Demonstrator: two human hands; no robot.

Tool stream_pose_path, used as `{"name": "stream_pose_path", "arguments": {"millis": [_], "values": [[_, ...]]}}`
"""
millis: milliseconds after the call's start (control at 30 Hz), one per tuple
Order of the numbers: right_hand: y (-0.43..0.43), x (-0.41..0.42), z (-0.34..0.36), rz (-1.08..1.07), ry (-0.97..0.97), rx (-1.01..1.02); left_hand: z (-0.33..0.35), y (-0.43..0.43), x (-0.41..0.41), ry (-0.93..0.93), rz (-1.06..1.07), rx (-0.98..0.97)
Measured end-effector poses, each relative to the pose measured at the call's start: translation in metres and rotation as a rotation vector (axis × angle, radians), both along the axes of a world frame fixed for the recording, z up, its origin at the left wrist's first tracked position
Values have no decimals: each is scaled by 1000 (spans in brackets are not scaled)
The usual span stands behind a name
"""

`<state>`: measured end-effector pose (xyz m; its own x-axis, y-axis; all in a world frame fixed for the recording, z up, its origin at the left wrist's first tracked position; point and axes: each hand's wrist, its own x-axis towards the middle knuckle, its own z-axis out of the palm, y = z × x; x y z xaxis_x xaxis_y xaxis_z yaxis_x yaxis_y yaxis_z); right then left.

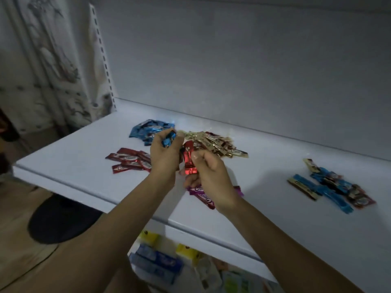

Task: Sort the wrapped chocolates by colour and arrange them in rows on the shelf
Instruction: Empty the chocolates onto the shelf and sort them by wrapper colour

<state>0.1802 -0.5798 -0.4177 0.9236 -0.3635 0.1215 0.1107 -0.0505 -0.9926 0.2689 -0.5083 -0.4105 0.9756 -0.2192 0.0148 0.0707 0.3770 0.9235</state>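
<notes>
So the white shelf [84, 144] has my piles on it: gold pile [215, 144] mid-shelf near the back edge, the unsorted mixed heap [330, 187] out toward the right end, blue pile [148, 129] just left of the gold, red ones [129, 163] toward the front-left corner, and a few purple ones [203, 194] near the front edge under my right wrist. My left hand [164, 155] has its fingers curled round a blue chocolate [169, 139], and my right hand [211, 176] pinches a red chocolate [189, 160], both over mid-shelf. The red one's long axis runs back-to-front, far end pointing at the back wall. Worry: my hands are crowded together and the foil looks slick, so a loose pinch could drop red onto the purple or gold and muddle the sort.
</notes>
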Motion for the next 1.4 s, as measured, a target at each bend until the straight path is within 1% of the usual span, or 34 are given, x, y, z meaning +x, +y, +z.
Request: {"name": "stream_pose_path", "arguments": {"millis": [100,167,200,267,333,367,433,533,600,633,700,733,767,833,900,967,1100,1167,1233,1300,1367,1400], "values": [[9,6,-5,15,55,-135,-15,29,10,-160,101,167],[8,12,-5,-36,66,-222,-22,48,20,-250,172,232],[6,17,-5,-89,60,-299,-25,58,26,-301,203,268],[2,29,-8,-181,46,-553,-29,76,39,-393,257,346],[4,43,-11,-193,77,-840,-34,92,53,-450,300,453],[7,50,-12,-184,100,-934,-37,99,59,-451,310,488],[17,65,-13,-173,106,-1001,-44,107,67,-398,345,502],[34,87,-12,-219,-1,-1035,-46,108,72,-302,417,436],[42,102,-13,-251,-66,-1126,-46,108,70,-297,421,412],[44,109,-16,-219,-56,-1195,-46,108,69,-300,420,403],[50,119,-24,-71,23,-1322,-46,109,69,-310,415,383],[52,121,-28,-19,54,-1347,-46,109,69,-318,414,375],[53,121,-33,-2,55,-1341,-46,109,70,-321,416,368],[53,122,-39,-40,29,-1267,-47,108,72,-307,430,346],[54,122,-43,-63,82,-1196,-47,107,74,-282,438,318],[56,125,-45,-20,140,-1157,-48,106,74,-276,448,310],[67,132,-42,71,176,-1098,-47,105,72,-298,436,344],[71,133,-42,73,197,-1054,-45,106,70,-315,421,356],[74,126,-37,11,104,-887,-43,108,66,-371,398,349],[74,111,-25,-12,-17,-616,-36,105,59,-389,342,300],[73,93,-13,45,-54,-377,-25,94,50,-288,280,173],[71,86,-10,62,-62,-311,-20,86,47,-212,246,101]]}}
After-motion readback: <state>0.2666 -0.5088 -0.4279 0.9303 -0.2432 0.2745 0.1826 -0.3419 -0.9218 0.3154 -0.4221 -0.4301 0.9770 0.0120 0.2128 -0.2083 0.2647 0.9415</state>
